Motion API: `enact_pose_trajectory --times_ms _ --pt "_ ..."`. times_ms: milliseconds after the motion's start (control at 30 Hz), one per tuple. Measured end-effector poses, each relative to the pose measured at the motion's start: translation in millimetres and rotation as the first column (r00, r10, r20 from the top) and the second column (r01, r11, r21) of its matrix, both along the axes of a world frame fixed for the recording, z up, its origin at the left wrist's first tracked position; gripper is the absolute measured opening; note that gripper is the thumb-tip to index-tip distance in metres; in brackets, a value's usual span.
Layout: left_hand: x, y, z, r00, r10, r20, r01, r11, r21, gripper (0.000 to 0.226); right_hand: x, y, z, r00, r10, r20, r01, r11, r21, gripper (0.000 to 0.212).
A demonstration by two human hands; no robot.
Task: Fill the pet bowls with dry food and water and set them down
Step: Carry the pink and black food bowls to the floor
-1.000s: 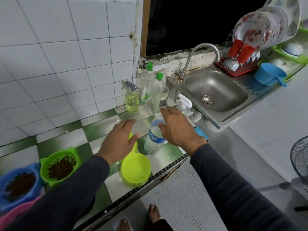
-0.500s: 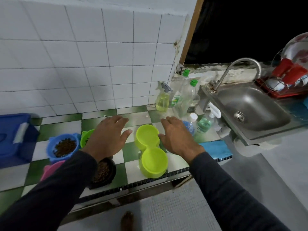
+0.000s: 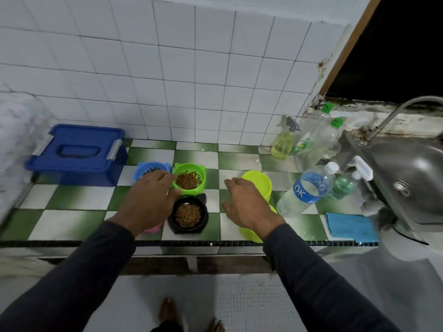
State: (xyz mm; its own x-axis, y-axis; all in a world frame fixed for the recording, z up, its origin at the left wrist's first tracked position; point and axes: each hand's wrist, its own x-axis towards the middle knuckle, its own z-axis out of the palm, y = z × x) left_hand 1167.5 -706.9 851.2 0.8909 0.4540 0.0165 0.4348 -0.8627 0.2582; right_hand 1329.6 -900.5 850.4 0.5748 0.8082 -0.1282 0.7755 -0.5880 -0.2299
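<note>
On the green-and-white tiled counter stand a green bowl and a black bowl, both holding dry kibble. A blue bowl with kibble sits behind my left hand, which hovers open over a pink bowl that is mostly hidden. My right hand hangs open over a lime double bowl, covering its near half. A water bottle with a blue label stands just right of that bowl.
A blue lidded box sits at the back left. Spray bottles and clear bottles crowd the back right beside the steel sink. A blue cloth lies at the counter's front right. My bare feet show below.
My view has swung left from the sink to the bowls. My right hand let go of the water bottle and both hands moved left; the left one now hovers by the kibble bowls.
</note>
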Motion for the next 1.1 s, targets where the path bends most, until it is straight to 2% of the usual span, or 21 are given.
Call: enact_pose_trajectory --times_ms 100,200,533,733,867,1033,1100 --pt "-24 14 -4 0.998 0.014 -0.065 -0.011 0.999 0.049 0.058 -19 18 -8 0.999 0.029 -0.015 -0.029 1.000 0.000 0.052" --pt "-46 32 -14 0.996 0.066 -0.066 -0.062 0.997 0.053 0.045 -38 37 -16 0.999 0.036 -0.028 -0.036 0.999 0.003 0.049" --pt "-85 92 -67 0.992 0.048 -0.115 -0.052 0.998 -0.031 0.044 -84 92 -56 0.994 -0.030 -0.104 0.026 0.999 -0.039 0.047" --pt "-101 112 -107 0.989 0.024 -0.147 -0.037 0.995 -0.089 0.044 -99 101 -91 0.971 -0.164 -0.175 0.149 0.984 -0.097 0.047" --pt "-106 125 -132 0.985 0.009 -0.173 -0.028 0.994 -0.104 0.059 -103 99 -115 0.933 -0.278 -0.228 0.248 0.957 -0.152 0.043" --pt "-99 130 -143 0.974 0.033 -0.225 -0.064 0.989 -0.130 0.049 -95 94 -142 0.868 -0.416 -0.272 0.382 0.908 -0.170 0.047" --pt "-98 131 -154 0.968 -0.022 -0.251 0.000 0.996 -0.088 0.040 -91 93 -149 0.821 -0.478 -0.313 0.457 0.878 -0.145 0.047"
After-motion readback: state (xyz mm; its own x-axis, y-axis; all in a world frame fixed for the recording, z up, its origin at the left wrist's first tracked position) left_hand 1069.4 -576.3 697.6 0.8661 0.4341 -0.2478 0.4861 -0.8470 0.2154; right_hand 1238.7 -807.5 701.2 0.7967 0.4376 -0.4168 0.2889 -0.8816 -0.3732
